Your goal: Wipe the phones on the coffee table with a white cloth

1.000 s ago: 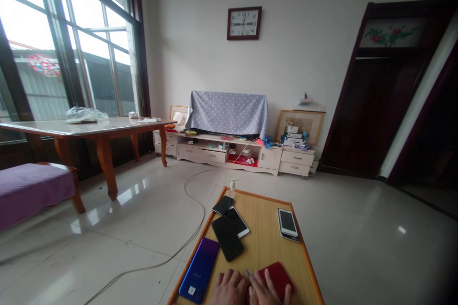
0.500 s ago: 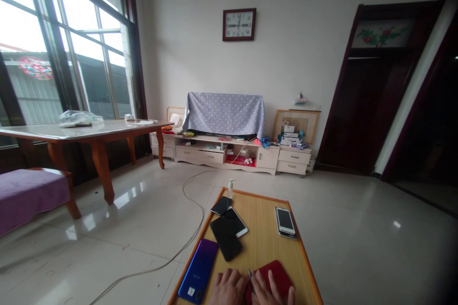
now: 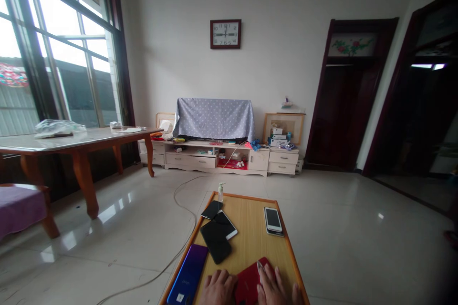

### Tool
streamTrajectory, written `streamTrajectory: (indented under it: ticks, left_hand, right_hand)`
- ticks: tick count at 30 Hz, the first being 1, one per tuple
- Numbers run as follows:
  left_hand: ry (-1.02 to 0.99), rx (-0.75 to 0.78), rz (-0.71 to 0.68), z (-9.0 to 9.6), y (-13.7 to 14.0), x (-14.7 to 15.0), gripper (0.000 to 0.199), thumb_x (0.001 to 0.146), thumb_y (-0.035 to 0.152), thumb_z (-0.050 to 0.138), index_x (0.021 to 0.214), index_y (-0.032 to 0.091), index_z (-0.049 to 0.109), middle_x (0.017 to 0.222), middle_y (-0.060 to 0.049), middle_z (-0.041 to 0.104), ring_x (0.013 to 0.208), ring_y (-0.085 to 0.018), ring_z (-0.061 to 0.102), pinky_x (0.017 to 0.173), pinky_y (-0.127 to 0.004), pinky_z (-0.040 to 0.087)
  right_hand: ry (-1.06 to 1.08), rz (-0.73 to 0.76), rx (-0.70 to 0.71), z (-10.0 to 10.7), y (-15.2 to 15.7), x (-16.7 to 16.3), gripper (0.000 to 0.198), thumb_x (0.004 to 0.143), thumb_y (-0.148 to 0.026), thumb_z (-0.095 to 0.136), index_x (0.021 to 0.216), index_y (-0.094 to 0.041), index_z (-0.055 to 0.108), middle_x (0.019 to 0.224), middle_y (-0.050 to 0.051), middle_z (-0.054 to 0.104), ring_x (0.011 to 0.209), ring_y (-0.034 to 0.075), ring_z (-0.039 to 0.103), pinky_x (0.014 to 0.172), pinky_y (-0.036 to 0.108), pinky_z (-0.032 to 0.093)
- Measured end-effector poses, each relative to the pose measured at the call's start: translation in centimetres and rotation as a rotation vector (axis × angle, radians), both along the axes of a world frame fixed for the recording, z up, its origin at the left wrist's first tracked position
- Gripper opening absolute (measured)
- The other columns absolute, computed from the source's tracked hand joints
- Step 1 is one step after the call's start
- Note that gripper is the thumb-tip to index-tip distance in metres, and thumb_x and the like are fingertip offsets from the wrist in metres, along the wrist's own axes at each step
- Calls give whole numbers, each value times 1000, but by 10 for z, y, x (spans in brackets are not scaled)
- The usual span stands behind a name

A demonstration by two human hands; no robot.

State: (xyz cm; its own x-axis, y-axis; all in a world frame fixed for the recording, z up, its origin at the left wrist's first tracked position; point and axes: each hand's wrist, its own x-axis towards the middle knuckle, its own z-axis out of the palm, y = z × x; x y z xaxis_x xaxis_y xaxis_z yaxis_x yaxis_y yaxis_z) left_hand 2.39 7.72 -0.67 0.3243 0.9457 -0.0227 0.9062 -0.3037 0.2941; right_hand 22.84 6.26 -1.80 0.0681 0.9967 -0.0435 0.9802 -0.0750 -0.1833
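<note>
While facing a pale wall (image 3: 171,33), saw tall windows (image 3: 71,52) well beyond the narrow wooden table (image 3: 246,228) to its left, and a dark door (image 3: 336,109) beyond it to the right. Noticed a white cabinet (image 3: 189,158) past that table's far end, under a dotted cloth (image 3: 214,116). Made out a dining table (image 3: 82,146) off to its left, plus a wall clock (image 3: 225,34) high beyond it.

Had both hands palm down at the wooden table's near end. Saw the left hand (image 3: 217,287) with fingers bent, beside the left edge of the red phone (image 3: 247,286); could not tell of any grip with the thumb hidden. Saw the right hand (image 3: 272,288) with fingers nearly straight and slightly parted, lying across the right part of the red phone.

Found that phone lying slantwise on the table's near end, between the hands. Spotted a blue phone (image 3: 188,274) along the table's left edge, with a black phone (image 3: 215,245) farther up, overlapping a white-edged phone (image 3: 226,224); also a stack of phones (image 3: 274,219) by the right edge. Saw a pump bottle (image 3: 221,194) at the far left corner and, smallest, a grey scrap (image 3: 259,265) at the right fingertips; could not tell whether pinched or merely pressed.
</note>
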Motion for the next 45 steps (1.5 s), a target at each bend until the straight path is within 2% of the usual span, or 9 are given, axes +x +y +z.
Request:
streamTrajectory:
  ticks: [7,9,11,14,19,27,33,40,45]
  left_hand:
    - [18,-33,38,24,-5,15,77,69,58,66,137,24,51,138,-10,54,131,-32,45,110,-44,34]
    - [6,-48,69,33,-5,21,76,64,55,69,132,23,55,137,-12,53,130,-32,46,108,-43,37]
    - [-2,-81,97,42,-3,27,61,63,53,70,116,23,63,129,-11,57,122,-32,52,101,-41,43]
    - [4,-161,131,53,4,34,73,48,50,81,112,19,64,130,-14,56,122,-34,53,99,-41,46]
    - [29,-247,152,50,18,40,102,32,47,88,125,15,59,141,-18,51,131,-41,48,105,-42,44]
    - [47,-238,139,42,19,47,119,37,44,84,144,13,43,150,-22,43,138,-42,41,115,-52,32]
    - [34,-291,155,46,22,44,110,31,50,89,130,18,55,145,-20,49,131,-43,50,108,-51,42]
    - [35,-388,185,48,33,53,100,22,38,93,115,23,60,122,-14,68,108,-38,66,89,-49,55]
    - [52,-381,168,52,28,55,85,24,46,93,99,24,62,102,-10,73,93,-34,70,76,-46,58]
  right_hand:
    - [-5,-26,48,5,-7,0,51,97,-41,37,147,-39,44,155,-2,39,145,35,32,112,73,21]
    - [8,-35,59,9,-10,1,51,97,-43,37,147,-38,44,156,-1,39,145,35,32,113,72,22]
    - [19,-40,86,12,-13,2,51,98,-43,35,148,-38,44,156,-1,40,145,34,33,114,70,22]
    - [31,-34,75,15,-16,3,51,100,-44,33,148,-36,44,156,-1,40,145,33,33,115,66,23]
    - [64,-4,79,8,-15,8,51,100,-44,31,148,-36,44,156,-2,39,146,32,31,116,64,24]
    - [89,16,121,-7,-7,14,51,98,-41,35,147,-35,47,153,-3,43,145,31,33,116,56,31]
    - [129,47,158,-16,-3,16,53,93,-38,43,145,-30,52,152,1,44,143,34,36,114,53,38]
    - [129,44,220,-26,-1,18,53,93,-36,43,143,-26,55,150,5,48,140,35,41,113,53,40]
    - [164,30,313,-38,2,18,52,89,-33,46,139,-27,59,146,6,52,136,36,46,110,56,42]
